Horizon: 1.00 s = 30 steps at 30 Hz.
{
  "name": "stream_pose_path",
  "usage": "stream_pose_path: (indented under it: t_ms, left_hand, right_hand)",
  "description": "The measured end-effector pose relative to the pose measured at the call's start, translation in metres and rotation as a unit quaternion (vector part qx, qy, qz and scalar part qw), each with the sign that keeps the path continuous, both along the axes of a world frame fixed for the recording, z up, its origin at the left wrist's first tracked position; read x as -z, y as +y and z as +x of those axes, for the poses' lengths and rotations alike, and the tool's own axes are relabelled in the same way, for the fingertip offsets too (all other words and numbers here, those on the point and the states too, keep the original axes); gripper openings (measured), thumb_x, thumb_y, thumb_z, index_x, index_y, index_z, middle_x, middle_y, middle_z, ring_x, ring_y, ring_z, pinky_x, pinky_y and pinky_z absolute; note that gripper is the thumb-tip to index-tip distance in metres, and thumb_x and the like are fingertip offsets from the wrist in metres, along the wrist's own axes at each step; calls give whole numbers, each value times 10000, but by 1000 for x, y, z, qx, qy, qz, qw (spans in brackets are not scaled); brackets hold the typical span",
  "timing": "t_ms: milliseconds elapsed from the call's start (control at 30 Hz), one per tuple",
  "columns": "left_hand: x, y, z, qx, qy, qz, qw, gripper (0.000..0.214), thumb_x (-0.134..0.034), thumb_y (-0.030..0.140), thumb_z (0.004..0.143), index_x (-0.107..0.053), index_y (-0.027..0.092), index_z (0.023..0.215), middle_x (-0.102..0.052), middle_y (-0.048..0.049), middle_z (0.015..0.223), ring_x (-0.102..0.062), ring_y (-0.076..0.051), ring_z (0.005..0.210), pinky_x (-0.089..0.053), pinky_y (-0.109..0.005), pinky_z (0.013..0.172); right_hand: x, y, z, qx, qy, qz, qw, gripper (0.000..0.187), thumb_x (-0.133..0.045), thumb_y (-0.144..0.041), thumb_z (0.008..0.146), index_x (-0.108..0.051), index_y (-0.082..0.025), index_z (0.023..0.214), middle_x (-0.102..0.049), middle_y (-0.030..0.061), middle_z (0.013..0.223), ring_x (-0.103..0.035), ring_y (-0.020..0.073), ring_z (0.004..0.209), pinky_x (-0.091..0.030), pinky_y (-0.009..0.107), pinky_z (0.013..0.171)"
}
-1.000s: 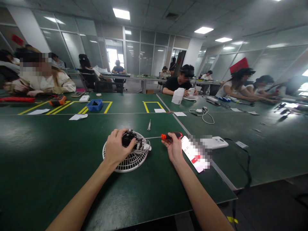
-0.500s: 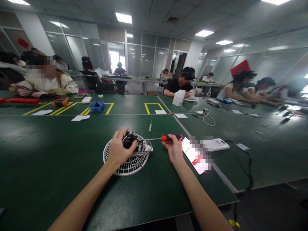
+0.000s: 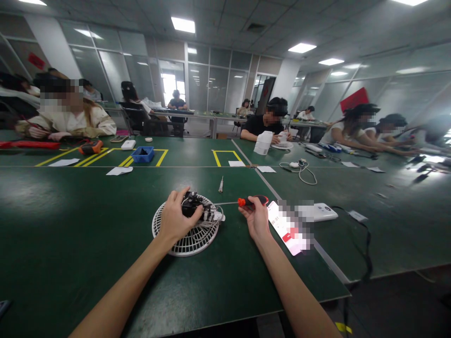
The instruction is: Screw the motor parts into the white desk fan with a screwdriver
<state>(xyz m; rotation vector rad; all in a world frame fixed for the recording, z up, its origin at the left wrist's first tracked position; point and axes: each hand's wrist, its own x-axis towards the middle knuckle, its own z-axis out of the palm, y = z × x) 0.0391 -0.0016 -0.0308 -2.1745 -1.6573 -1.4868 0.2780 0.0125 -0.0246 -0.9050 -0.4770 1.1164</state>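
A round white fan grille point(image 3: 192, 244) lies on the green table in front of me, with a black motor assembly point(image 3: 190, 203) and white wires on top of it. My left hand point(image 3: 176, 213) is closed around the motor, thumb on its near side and fingers over the far side. In my right hand point(image 3: 256, 217) is a screwdriver point(image 3: 246, 202) with a red and black handle, held level. Its shaft points left and reaches the right side of the motor assembly. The exact spot where the tip meets it is too small to make out.
A lit phone point(image 3: 286, 230) lies just right of my right hand, with a white device point(image 3: 320, 212) beyond it. A small pointed tool point(image 3: 221, 184) rests behind the grille. Farther off are a blue bin point(image 3: 143, 155), paper slips and a coiled cable point(image 3: 306, 172). Other people sit around the tables.
The whole view has shifted very slightly. Both hands keep their hold on the motor and the screwdriver, with no other clear movement.
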Motion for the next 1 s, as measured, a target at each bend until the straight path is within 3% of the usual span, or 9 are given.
stream_pose_path:
  t_ms: [333, 800, 1000]
  left_hand:
    - [-2, -3, 1, -7, 8, -25, 1000, 660, -659, 535, 832, -557, 153, 1360, -566, -87, 1047, -615, -267, 966, -545, -445, 890]
    - [2, -3, 5, -33, -20, -27, 999, 667, -694, 555, 821, -563, 174, 1352, -569, -93, 1071, -615, -279, 1001, -537, -454, 911]
    - [2, -4, 4, -38, -21, -29, 999, 704, -720, 574, 794, -560, 182, 1355, -569, -88, 1059, -611, -282, 999, -538, -466, 908]
  right_hand:
    - [2, 0, -3, 2, -6, -7, 1000, 338, -810, -270, 606, -533, -215, 790, -673, -31, 620, -663, 134, 545, -582, 217, 513]
    - [3, -5, -10, 12, -24, -37, 999, 533, -923, -404, 564, -516, -248, 871, -685, -40, 601, -623, 132, 489, -532, 206, 449]
    - [7, -4, -10, 11, 26, -13, 1000, 325, -782, -334, 650, -548, -231, 849, -750, -2, 770, -704, 170, 682, -602, 283, 592]
